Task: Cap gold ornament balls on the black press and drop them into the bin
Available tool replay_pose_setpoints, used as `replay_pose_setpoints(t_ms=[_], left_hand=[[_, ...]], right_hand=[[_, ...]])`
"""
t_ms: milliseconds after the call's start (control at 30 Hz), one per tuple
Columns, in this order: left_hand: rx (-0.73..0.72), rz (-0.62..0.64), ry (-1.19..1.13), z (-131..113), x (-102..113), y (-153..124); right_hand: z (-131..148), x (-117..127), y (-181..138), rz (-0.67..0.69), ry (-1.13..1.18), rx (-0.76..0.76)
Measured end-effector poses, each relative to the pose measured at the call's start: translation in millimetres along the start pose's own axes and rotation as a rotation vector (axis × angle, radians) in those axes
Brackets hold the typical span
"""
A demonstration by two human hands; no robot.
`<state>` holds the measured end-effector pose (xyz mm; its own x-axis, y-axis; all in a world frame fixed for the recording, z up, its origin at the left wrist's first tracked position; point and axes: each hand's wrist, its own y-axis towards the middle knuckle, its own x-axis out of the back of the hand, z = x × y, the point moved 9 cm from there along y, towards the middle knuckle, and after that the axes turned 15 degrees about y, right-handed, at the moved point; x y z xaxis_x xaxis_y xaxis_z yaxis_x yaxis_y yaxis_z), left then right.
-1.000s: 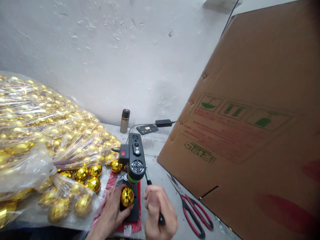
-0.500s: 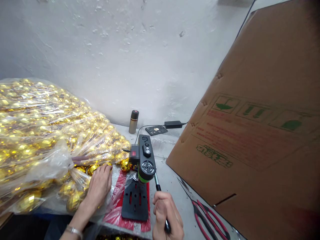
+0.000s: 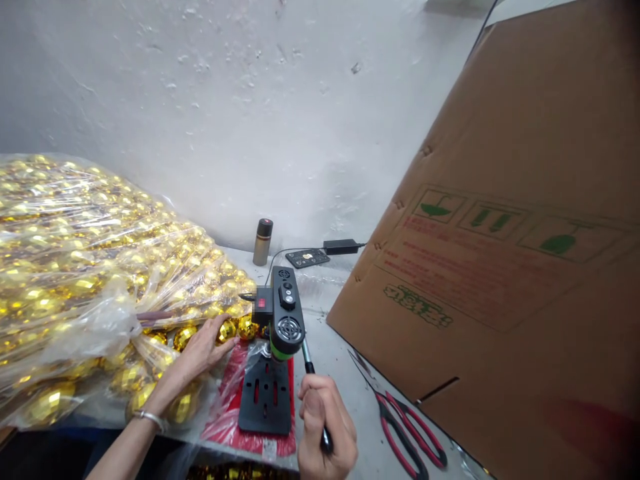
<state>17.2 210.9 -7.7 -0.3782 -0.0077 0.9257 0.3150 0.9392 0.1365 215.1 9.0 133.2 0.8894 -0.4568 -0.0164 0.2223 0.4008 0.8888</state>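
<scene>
My right hand (image 3: 327,423) is wrapped round the black-gripped lever (image 3: 310,367) of a small bench press (image 3: 289,317). The press has a dark upper housing and a slotted black base plate (image 3: 265,393). Left of it, my left hand (image 3: 203,350) is open, thumb and fingers spread on either side of a shiny gold faceted ball (image 3: 227,331); whether they touch it I cannot tell. Another gold ball (image 3: 248,327) sits between that one and the press. The spot under the press head is hidden by the housing.
A large clear bag of gold balls (image 3: 100,233) fills the left. Red plastic (image 3: 225,413) lies under the press. Red-and-black-handled scissors (image 3: 400,420) lie to the right, by a tall cardboard box (image 3: 480,200). Behind stand a bottle (image 3: 262,243), a phone (image 3: 307,257) and a power adapter (image 3: 341,247).
My left hand has moved right, towards the press, and its fingers have spread around a gold ball. My right hand keeps its grip on the lever. The whole view has shifted slightly.
</scene>
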Motion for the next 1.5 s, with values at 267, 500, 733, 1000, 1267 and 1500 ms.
replay_pose_setpoints(t_ms=[267,500,733,1000,1267,1500], left_hand=[[0.158,-0.127,-0.566,-14,20,-56],[0.369,0.209,-1.101,-52,-47,-111],[0.519,0.185,-1.197,-59,-86,-108],[0.302,0.139,-0.772,-53,-82,-77],[0.088,0.03,-0.465,-72,-66,-66],[0.027,0.171,-0.249,-89,-56,-55]], right_hand=[[0,0,2,-0.029,0.004,-0.004],[3,-1,10,-0.026,0.005,-0.026],[8,-2,17,0.008,-0.018,-0.036],[7,-3,17,0.037,-0.025,-0.052],[9,-4,19,0.042,-0.039,-0.047],[7,-3,19,0.034,-0.028,-0.053]])
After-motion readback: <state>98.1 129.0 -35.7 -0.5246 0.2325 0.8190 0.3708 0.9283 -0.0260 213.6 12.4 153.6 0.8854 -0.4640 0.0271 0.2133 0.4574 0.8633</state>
